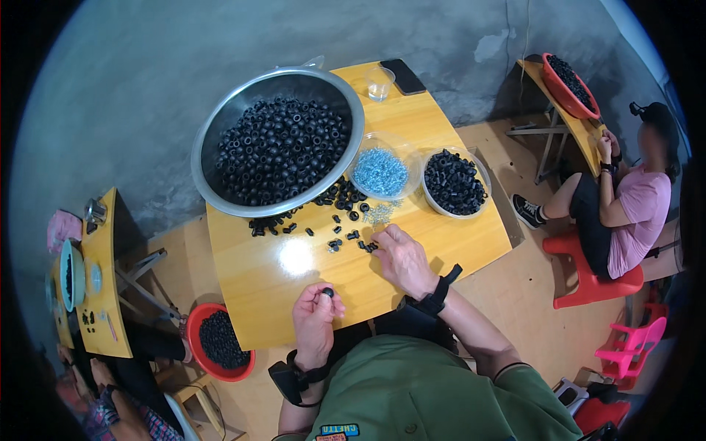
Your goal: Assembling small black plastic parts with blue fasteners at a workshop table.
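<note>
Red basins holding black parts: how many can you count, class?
2: one red basin on the floor, left of the nearest table; another red basin on the upper-right table. More may be hidden.

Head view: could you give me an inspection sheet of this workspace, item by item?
Surface: yellow wood-grain table, loose black parts scattered before the metal basin.
Work items: basin heaped with black ring-shaped parts; one clear tub of pale-blue pieces, another clear tub of black cylindrical pieces.
Clutter: clear plastic cup and black smartphone near the far edge.
Left hand: pinches a small black part.
Right hand: fingertips at loose parts on the table; grip unclear.
Cables: thin cord-like line down the wall, right side.
Surroundings: red basin of black parts on the floor; co-worker in pink at right, another co-worker at left.
</note>
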